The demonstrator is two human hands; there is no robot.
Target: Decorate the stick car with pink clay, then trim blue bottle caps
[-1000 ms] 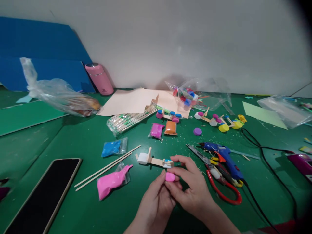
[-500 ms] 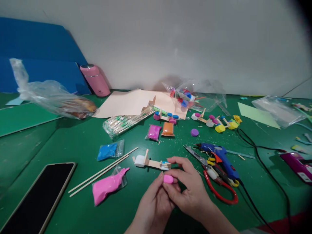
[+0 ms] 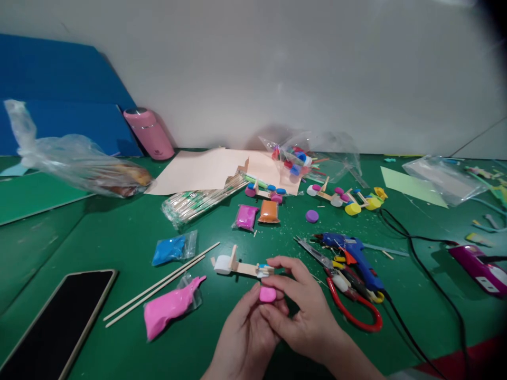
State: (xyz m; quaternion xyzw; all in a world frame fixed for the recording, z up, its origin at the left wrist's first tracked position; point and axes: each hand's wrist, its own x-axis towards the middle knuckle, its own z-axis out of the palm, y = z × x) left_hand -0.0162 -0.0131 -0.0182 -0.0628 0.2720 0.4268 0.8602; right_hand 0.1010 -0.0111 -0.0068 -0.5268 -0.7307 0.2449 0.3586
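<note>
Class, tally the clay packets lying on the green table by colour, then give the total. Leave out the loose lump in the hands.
Blue packet: 1
Orange packet: 1
Magenta packet: 1
Light pink packet: 1
Total: 4
Left out: pink lump pinched between left hand and right hand.

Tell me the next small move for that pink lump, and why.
Probably press the pink lump a little rounder: left hand and right hand both pinch it, its shape looks uneven, and the stick model lies just beyond the fingers.

Small pink clay lump (image 3: 268,294), seemingly flattened, pinched between both hands' fingers (image 3: 277,282)
</note>
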